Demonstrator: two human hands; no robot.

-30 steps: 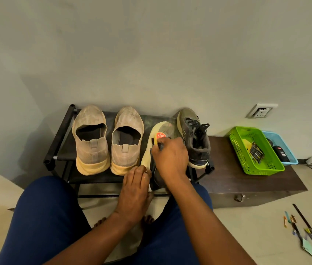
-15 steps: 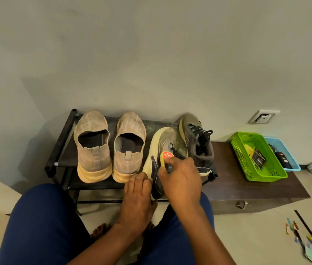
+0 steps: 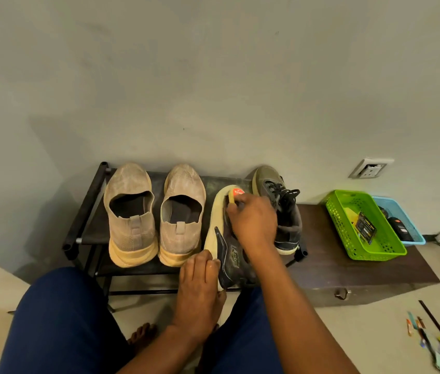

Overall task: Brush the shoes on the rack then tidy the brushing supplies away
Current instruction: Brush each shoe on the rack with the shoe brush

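My right hand (image 3: 252, 225) has slid back up toward the toe of the dark sneaker (image 3: 231, 255); half a second ago it was down near the middle of it. My fingers are curled round the brush (image 3: 235, 195), whose pale end with its red sticker pokes out past my knuckles against the shoe's upper. The sneaker is tipped on its side on the shoe rack (image 3: 89, 214), cream sole facing left. My left hand (image 3: 200, 290) has stayed at the heel, fingers straight and pressed together against the sole, steadying it.

To the left, the two tan slip-ons (image 3: 154, 214) stand side by side on the rack, heels toward me. The other dark sneaker (image 3: 281, 209) stands upright just right of my hand, partly hidden by it. On the low brown trunk (image 3: 361, 276) beside the rack sit a green basket (image 3: 364, 225) and a blue basket (image 3: 402, 220), touching, each holding small items. Some pens and scraps lie on the floor at the far right.
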